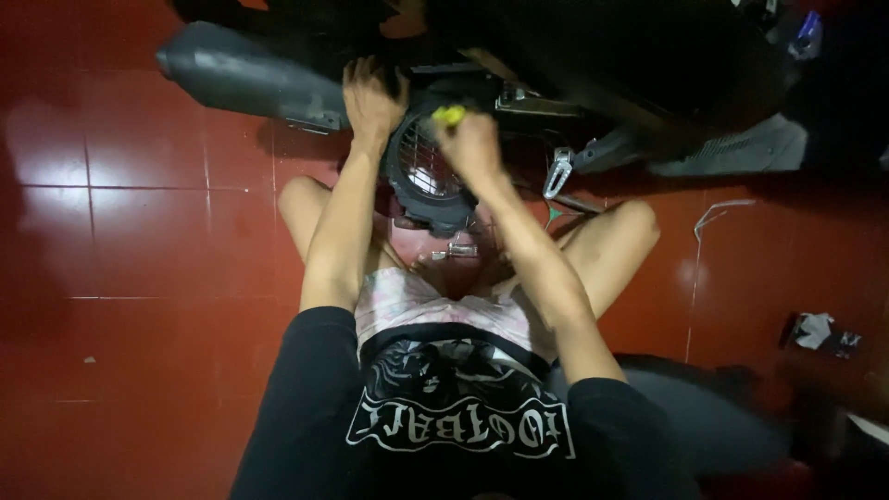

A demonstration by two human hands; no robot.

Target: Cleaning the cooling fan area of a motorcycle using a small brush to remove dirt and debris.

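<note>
Fingers of the left hand [372,97] curl over the far left rim of a round black fan cover [428,171] with a wire grille, gripping it. Just right, the right hand [474,143] is closed around a tool with a yellow handle [449,114], held against the cover's far edge. This cover sits on a scooter's engine, above the person's knees. A dark exhaust muffler [245,76] stretches left. Small metal parts [454,250] lie near, on the red tiled floor [139,241]. Crumpled rag [820,331] lies far right.

head-worn view, facing steeply down, close
</note>
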